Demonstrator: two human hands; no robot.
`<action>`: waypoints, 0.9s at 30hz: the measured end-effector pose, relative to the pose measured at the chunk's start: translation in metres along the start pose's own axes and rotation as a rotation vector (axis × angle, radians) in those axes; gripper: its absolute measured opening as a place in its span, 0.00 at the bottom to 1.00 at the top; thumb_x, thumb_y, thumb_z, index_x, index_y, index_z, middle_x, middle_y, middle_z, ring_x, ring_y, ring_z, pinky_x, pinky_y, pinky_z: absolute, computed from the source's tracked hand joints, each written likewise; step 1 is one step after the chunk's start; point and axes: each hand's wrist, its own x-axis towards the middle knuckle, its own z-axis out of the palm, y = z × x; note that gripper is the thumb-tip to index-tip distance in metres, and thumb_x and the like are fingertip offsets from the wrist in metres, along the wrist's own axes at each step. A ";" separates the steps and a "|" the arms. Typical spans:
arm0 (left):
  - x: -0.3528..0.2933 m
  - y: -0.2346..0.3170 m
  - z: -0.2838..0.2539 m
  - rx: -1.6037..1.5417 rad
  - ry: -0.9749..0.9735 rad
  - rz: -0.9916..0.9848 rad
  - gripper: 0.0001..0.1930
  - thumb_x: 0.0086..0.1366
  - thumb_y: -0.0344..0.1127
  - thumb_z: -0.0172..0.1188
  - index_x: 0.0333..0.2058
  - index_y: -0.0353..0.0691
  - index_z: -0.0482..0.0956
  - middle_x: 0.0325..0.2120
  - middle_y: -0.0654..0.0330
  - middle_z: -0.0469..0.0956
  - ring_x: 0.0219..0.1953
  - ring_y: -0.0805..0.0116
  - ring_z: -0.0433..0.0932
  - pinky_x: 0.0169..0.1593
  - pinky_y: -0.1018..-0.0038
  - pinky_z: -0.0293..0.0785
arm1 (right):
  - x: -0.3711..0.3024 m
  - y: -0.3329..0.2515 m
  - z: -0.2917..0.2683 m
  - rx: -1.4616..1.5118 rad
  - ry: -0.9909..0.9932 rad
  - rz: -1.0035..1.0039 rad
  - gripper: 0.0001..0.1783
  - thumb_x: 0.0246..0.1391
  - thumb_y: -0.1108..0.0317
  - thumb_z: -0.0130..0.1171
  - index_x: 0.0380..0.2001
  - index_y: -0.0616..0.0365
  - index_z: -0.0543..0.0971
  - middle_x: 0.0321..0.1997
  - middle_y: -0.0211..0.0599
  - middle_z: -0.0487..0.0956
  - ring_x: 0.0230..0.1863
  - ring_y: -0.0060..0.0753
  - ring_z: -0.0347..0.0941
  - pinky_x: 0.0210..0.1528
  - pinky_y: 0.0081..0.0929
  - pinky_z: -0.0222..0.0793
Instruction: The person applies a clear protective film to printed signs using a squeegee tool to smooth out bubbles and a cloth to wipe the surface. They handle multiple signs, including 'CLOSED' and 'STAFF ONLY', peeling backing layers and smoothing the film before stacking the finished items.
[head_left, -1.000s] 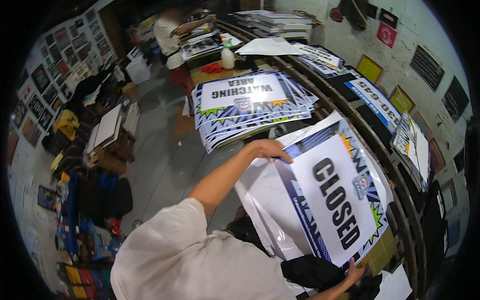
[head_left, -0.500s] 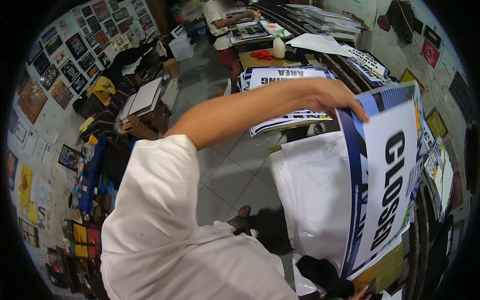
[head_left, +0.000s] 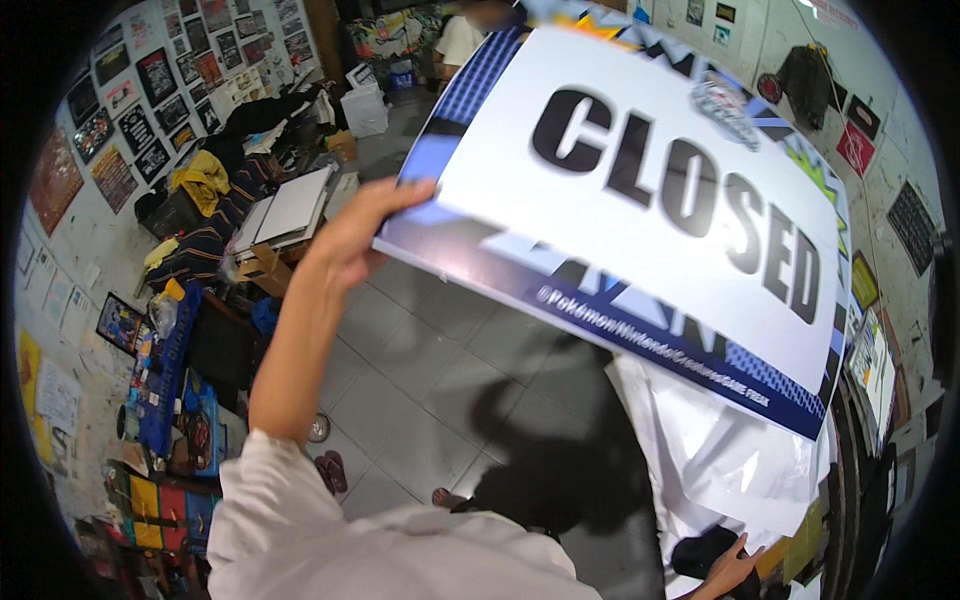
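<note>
A large stiff sign board (head_left: pixel 640 200) fills the upper right. It has a white centre panel, bold black lettering and a blue patterned border. My left hand (head_left: pixel 365 225) grips its left edge, thumb on top, with the board held up and tilted above the floor. White sheets (head_left: pixel 715 440) lie below it on the bench at the right, partly covered by the board. At the lower right, my right hand (head_left: pixel 733 568) rests beside a black cloth (head_left: pixel 700 550), near the sheets' lower edge. Its visible fingers are stretched out and apart.
Grey tiled floor (head_left: pixel 400 375) with sandals (head_left: pixel 331 470) lies below. Cluttered shelves and a blue crate (head_left: pixel 175 370) line the left, near a stack of white boards (head_left: pixel 285 210). Another person (head_left: pixel 458 45) stands far back, mostly behind the sign. More printed boards (head_left: pixel 873 360) lean at the right.
My left hand has swung leftward with the sign board, lifting it off the sheets and turning its lettering closer to level. More floor shows. My right hand has come further into view.
</note>
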 end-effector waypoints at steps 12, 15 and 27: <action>-0.177 -0.256 -0.248 -0.277 0.460 -0.435 0.20 0.66 0.42 0.69 0.52 0.38 0.80 0.45 0.60 0.84 0.49 0.68 0.81 0.54 0.67 0.76 | -0.371 -0.321 0.096 1.740 -1.759 0.315 0.35 0.70 0.42 0.48 0.68 0.56 0.64 0.62 0.51 0.74 0.63 0.47 0.72 0.69 0.49 0.63; -0.218 -0.315 -0.272 -0.297 0.546 -0.404 0.20 0.66 0.43 0.69 0.52 0.41 0.80 0.44 0.62 0.83 0.45 0.67 0.80 0.51 0.67 0.76 | -0.445 -0.373 0.157 1.450 -1.554 0.394 0.20 0.66 0.62 0.62 0.56 0.60 0.74 0.51 0.41 0.80 0.52 0.38 0.78 0.58 0.45 0.74; -0.175 -0.403 -0.333 -0.620 0.988 -0.371 0.16 0.65 0.34 0.71 0.50 0.40 0.83 0.43 0.62 0.85 0.45 0.72 0.82 0.53 0.75 0.76 | -0.568 -0.537 0.286 1.042 -1.900 0.239 0.12 0.58 0.74 0.64 0.46 0.59 0.78 0.44 0.33 0.82 0.47 0.35 0.79 0.58 0.36 0.73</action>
